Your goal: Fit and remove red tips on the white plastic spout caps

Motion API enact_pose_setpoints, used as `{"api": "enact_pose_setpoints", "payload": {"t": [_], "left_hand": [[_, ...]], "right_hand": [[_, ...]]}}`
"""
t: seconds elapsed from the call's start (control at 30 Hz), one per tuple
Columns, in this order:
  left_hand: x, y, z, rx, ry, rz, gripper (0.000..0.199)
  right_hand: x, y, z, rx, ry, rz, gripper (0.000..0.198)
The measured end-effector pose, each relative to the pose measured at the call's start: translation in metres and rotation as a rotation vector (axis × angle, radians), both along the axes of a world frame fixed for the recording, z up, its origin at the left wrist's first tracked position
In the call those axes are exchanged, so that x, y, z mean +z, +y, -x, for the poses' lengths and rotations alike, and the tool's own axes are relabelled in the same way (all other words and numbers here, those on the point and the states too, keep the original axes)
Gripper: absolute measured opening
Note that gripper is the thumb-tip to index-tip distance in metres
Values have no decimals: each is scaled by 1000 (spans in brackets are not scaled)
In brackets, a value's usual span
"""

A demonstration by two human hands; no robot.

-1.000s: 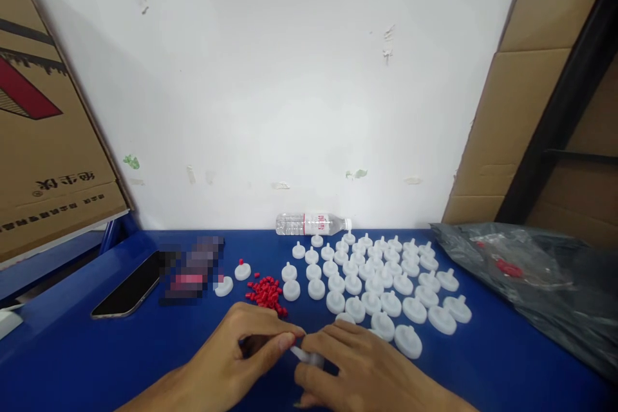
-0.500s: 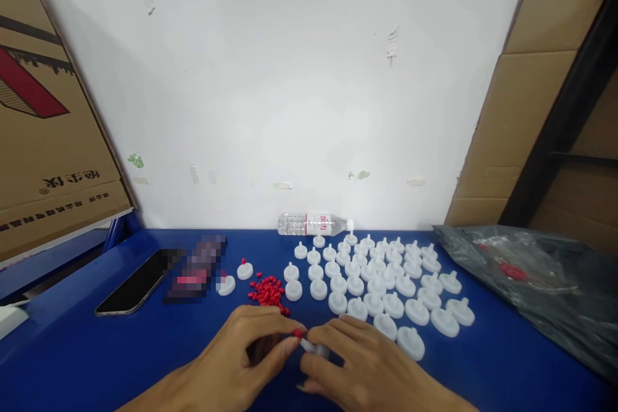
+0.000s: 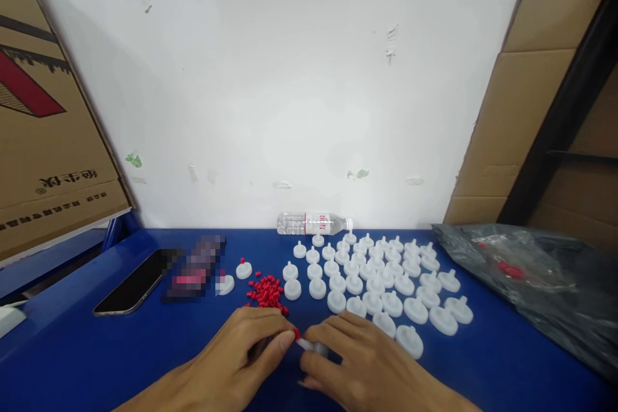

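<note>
At the front centre my left hand (image 3: pixel 251 351) pinches a small red tip cap (image 3: pixel 296 334) between thumb and forefinger. The cap sits at the end of the narrow spout of a white nozzle lid (image 3: pixel 316 347). My right hand (image 3: pixel 360 360) is closed around that lid, and its fingers hide much of it. Just beyond my left hand lies a pile of loose red caps (image 3: pixel 267 291). Many white nozzle lids (image 3: pixel 374 280) stand spout-up beyond my right hand. A white lid with a red cap on its spout (image 3: pixel 244 269) stands left of the pile.
A clear plastic bottle (image 3: pixel 313 224) lies against the wall. To the left are a phone (image 3: pixel 132 286) and a partly blurred dark item (image 3: pixel 200 267). A grey plastic bag (image 3: pixel 545 296) covers the right side. Cardboard (image 3: pixel 53 109) stands at the left edge.
My left thumb has closed further over the red cap, so less of it shows. The cap is now at the spout's end. Everything else stays nearly in place.
</note>
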State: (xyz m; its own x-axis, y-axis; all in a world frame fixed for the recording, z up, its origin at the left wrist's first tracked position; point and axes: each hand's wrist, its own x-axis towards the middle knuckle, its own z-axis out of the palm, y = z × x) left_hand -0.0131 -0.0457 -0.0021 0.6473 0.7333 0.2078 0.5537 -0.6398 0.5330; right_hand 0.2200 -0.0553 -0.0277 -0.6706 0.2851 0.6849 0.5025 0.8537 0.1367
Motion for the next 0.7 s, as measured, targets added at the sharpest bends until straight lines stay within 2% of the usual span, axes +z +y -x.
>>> {"api": "enact_pose_setpoints", "payload": {"t": [0.2,0.47,0.7], "left_hand": [[-2,0,2,-27,40,-17,45],[-3,1,3,-36,34,-41,42],[-9,1,4,-51,14,-3,47]], "right_hand": [[2,0,-1,-13,-16,30,11],[4,1,-2,-17,-26,-9,4],[5,0,-1,-17,-90,-128,17]]}}
